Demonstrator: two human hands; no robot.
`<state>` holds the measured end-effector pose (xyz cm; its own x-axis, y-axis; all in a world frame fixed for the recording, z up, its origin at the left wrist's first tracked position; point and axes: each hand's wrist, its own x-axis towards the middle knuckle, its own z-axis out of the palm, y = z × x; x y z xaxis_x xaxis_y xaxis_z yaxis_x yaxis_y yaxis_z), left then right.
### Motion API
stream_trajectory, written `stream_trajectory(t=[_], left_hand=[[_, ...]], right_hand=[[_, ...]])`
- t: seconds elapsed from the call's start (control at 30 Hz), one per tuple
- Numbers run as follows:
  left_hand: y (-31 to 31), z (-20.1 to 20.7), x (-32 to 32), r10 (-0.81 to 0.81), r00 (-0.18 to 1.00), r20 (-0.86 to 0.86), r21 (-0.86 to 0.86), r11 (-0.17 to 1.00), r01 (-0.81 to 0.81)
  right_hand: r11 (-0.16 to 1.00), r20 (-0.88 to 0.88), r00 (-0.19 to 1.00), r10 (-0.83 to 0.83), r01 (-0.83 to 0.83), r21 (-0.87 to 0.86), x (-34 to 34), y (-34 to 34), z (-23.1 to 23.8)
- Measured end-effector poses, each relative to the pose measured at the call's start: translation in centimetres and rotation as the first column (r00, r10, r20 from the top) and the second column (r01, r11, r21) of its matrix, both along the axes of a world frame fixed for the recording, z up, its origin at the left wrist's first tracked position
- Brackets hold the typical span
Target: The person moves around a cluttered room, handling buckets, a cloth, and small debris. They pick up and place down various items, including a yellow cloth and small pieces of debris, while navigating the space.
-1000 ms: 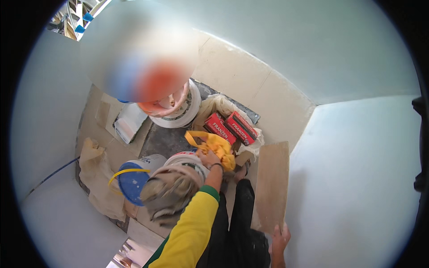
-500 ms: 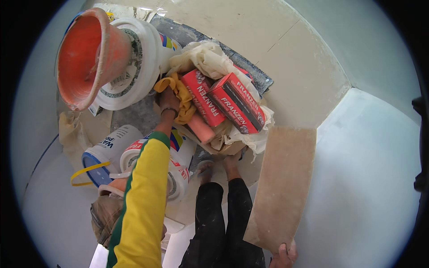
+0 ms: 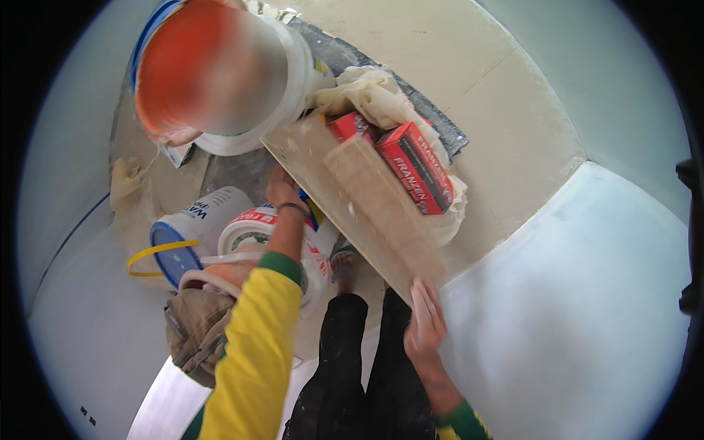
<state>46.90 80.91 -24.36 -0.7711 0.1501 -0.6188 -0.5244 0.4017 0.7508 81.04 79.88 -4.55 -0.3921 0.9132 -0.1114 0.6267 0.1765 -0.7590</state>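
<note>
A long beige tile (image 3: pixel 359 194) lies slanted across the middle of the view, from the white pail at upper left down toward my legs. My right hand (image 3: pixel 425 323) grips its near lower end. My left hand (image 3: pixel 282 189), on a yellow-sleeved arm with a dark wristband, holds the tile's left edge; its fingers are partly hidden under the tile. The tile covers part of the red boxes (image 3: pixel 418 170) and the floor behind it.
An orange bucket (image 3: pixel 205 73) sits in a white pail at upper left. A crumpled white cloth (image 3: pixel 367 95) lies by the red boxes. A blue-lidded pail (image 3: pixel 187 238) with a yellow handle, a second white pail (image 3: pixel 253 233) and a tan bag (image 3: pixel 198 334) crowd my left. Pale walls close in on the right.
The tile stood on the right, held low by my right hand; it now lies swung over the red boxes. My left hand left the yellow cloth and took the tile's edge.
</note>
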Motion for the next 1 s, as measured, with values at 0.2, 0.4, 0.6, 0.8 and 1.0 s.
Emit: stream_trajectory(t=[0.2,0.4,0.6,0.8,1.0], left_hand=[[-0.5,6.3,8.9,0.005,0.91,-0.414,-0.188,0.978,-0.091],[2.0,4.8,11.2,-0.626,0.706,-0.331,-0.463,0.76,0.456],[1.3,4.5,10.7,-0.677,0.735,0.033,-0.557,0.598,0.576],[-1.4,4.3,10.9,-0.736,0.676,-0.029,-0.522,0.588,0.617],[-0.7,-2.7,6.1,-0.724,0.69,0.0,-0.451,0.616,0.646]], right_hand=[[0.965,0.292,0.922,0.253,-0.218,-0.146,-7.6,-2.4,-10.5],[0.97,0.194,0.961,0.195,-0.16,-0.184,-5.1,-3.5,-9.2],[0.985,0.32,0.934,0.158,-0.125,-0.12,-5.0,2.2,-10.3],[0.95,0.306,0.913,0.271,-0.201,-0.24,-7.7,4.4,-10.5],[0.939,0.298,0.904,0.307,-0.338,0.057,-9.6,5.5,-12.1]])
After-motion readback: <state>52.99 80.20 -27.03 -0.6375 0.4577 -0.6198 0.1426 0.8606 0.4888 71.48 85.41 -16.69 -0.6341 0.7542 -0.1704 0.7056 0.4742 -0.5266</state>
